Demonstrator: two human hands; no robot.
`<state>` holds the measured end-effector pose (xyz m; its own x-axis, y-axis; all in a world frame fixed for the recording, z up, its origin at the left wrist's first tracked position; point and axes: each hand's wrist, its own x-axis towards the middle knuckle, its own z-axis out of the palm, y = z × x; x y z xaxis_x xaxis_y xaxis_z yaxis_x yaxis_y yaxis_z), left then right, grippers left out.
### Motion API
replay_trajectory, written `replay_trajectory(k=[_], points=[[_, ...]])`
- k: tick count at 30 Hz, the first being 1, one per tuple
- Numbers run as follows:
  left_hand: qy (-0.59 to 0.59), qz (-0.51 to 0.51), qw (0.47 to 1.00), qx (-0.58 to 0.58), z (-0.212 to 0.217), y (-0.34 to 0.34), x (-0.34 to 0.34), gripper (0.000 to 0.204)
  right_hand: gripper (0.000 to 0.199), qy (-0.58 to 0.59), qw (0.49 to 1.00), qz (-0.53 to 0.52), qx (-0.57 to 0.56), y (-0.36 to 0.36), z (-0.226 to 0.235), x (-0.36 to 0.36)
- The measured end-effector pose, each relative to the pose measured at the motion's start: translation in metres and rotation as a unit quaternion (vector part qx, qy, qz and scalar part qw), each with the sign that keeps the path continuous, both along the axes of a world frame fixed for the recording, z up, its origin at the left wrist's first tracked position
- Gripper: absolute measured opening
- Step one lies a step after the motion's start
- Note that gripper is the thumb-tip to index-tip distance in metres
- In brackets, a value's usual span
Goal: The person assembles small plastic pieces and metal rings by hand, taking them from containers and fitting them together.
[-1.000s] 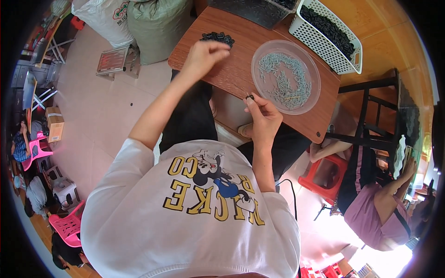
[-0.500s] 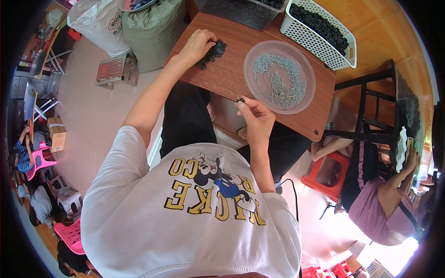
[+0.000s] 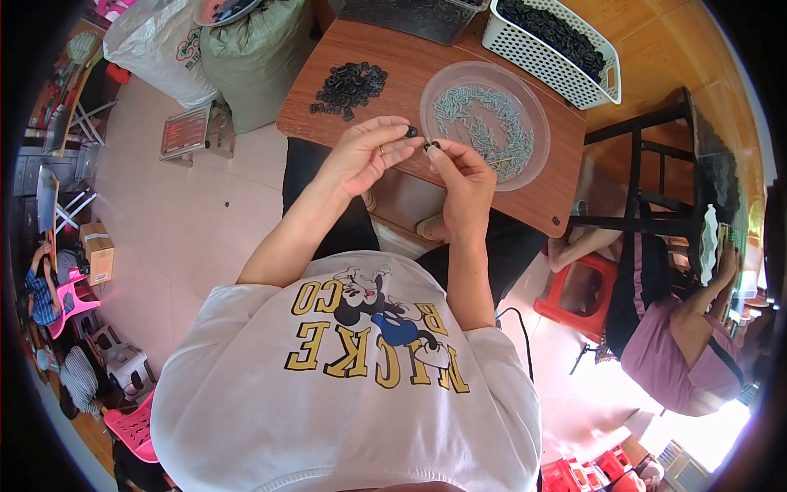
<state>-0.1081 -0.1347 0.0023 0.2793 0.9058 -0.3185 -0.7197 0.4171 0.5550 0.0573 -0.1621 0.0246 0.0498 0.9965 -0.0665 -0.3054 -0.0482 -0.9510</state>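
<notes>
My left hand is closed on a small black plastic piece that pokes out past its fingertips. Close beside it, my right hand pinches another small dark part, whose exact kind is too small to make out. The fingertips of both hands nearly meet above the table's front edge. A loose pile of small black pieces lies on the brown table, beyond my left hand. Past my right hand stands a round clear plastic tub of grey screws, with a thin yellowish stick lying among them.
A white perforated basket of black pieces and a dark bin stand along the table's far side. Sacks and a low stool are at left. Another person sits at right near a red stool.
My left hand has left the black pile and come right and nearer, bringing a black piece beside my right hand. The pile now shows uncovered. My right hand has shifted slightly.
</notes>
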Motion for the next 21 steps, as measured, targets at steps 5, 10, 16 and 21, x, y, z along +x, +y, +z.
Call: replay_trajectory(k=[5,10,16,21], points=[[0.059,0.03,0.997,0.033,0.007,-0.013,0.014,0.015,0.015,-0.041,0.999,-0.016,-0.007,-0.004,0.002,0.001],[0.055,0.022,0.997,0.055,0.015,-0.015,0.013,0.021,0.016,-0.066,0.997,-0.036,0.032,-0.007,0.002,0.004],[0.07,0.008,0.992,0.101,0.016,-0.02,0.013,0.026,0.015,-0.154,0.988,-0.009,0.015,-0.012,0.008,0.004],[0.11,0.013,0.985,0.135,0.016,-0.022,0.013,0.027,0.015,-0.162,0.987,-0.01,0.018,-0.014,0.007,0.003]])
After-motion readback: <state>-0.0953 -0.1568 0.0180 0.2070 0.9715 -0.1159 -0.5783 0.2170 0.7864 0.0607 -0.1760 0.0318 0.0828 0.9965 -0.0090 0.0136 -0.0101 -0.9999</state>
